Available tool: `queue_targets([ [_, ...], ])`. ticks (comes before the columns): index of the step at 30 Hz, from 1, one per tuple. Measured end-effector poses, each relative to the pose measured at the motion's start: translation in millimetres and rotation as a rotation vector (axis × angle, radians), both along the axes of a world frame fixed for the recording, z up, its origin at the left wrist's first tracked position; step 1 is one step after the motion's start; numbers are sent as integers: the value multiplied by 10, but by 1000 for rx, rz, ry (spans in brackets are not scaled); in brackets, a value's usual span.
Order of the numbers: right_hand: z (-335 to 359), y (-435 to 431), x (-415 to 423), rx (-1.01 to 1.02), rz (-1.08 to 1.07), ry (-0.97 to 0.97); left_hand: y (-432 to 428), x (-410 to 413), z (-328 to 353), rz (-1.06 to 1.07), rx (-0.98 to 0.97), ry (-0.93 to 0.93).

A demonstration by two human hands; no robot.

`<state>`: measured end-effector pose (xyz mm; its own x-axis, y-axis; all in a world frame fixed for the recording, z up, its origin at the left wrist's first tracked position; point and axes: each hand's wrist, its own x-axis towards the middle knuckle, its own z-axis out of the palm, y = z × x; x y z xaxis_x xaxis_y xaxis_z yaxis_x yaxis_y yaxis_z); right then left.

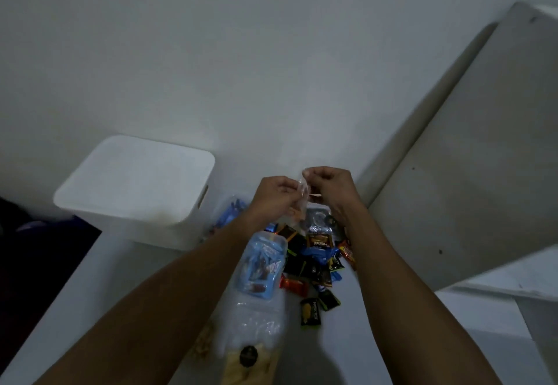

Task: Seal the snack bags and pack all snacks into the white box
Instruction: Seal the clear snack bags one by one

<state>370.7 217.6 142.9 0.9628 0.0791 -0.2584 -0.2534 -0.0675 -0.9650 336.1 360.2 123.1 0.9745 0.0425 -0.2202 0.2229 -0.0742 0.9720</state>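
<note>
Fingers (pixel 289 187) of left hand (pixel 271 198) and right hand (pixel 330 187) pinch clear, crumpled snack bag (pixel 303 203).

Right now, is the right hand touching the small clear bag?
Touching. The head view shows the right hand pinching the top edge of the small clear bag, while the left hand pinches it from the other side.

A dim, plain indoor room, probably in a home, is showing: a bare white wall (pixel 241 52) is rising behind a white surface (pixel 377 309) carrying a white box (pixel 136 182) and scattered wrapped snacks (pixel 314 264).
</note>
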Motion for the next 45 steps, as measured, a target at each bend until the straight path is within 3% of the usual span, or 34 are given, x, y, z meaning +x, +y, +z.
queue_targets([
  [4,353,295,-180,-102,46,-95,340,-173,285,4,-19,-25],
  [9,906,604,-350,-336,205,-208,806,-273,636,83,147,-272],
  [13,1352,789,-568,-456,298,-291,1055,-394,1005,-26,123,-383],
  [21,1969,973,-939,-542,230,-449,1193,-644,1599,17,56,-502],
  [30,2340,1084,-1144,-738,194,-674,1197,-817,2027,-5,108,-636],
  [45,2384,1042,-1213,-659,104,-717,1317,-882,2173,-29,-34,-575],
])
